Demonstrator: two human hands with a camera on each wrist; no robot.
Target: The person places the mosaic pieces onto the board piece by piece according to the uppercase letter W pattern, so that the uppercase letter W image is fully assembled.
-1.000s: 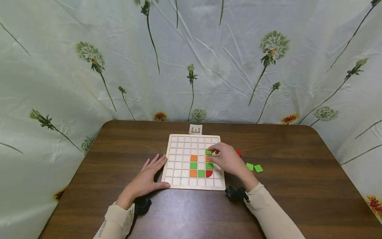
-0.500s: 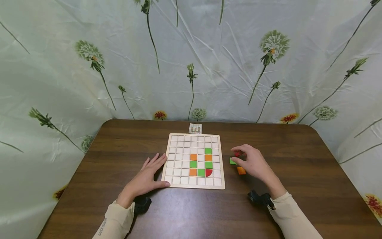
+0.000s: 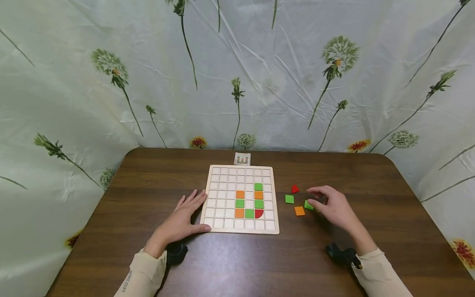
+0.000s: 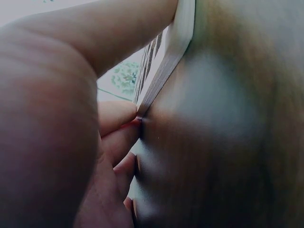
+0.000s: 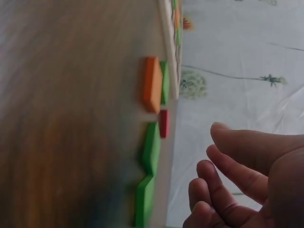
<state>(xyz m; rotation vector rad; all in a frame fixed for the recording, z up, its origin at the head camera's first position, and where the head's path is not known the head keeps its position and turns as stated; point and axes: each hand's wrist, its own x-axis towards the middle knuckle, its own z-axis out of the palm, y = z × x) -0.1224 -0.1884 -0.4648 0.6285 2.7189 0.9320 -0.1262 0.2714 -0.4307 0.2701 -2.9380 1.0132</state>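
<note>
My left hand point(image 3: 182, 220) rests with spread, straight fingers along the left side of the wooden grid board point(image 3: 219, 228), its thumb at the near left corner. In the left wrist view, the board's edge point(image 4: 164, 78) shows between thumb and fingers. On the board sit orange, green and red pieces, among them a rounded red tile point(image 3: 259, 213) and a green tile point(image 3: 258, 187) at the top of the right column. My right hand point(image 3: 335, 209) hovers over loose green tiles, thumb and fingers apart, holding nothing. One green tile point(image 3: 308, 205) lies by its thumb; another green tile point(image 5: 144, 202) shows in the right wrist view.
Between board and right hand lie a red piece point(image 3: 295, 189), a green tile point(image 3: 289, 199) and an orange tile point(image 3: 299, 211). A small card with a printed grid point(image 3: 242, 159) lies behind the board. A flowered cloth point(image 3: 237, 74) hangs behind the brown table point(image 3: 230, 264).
My right hand has moved from over the board's right column to the loose tiles on the right, uncovering the green and orange tiles in that column. My left hand stays put.
</note>
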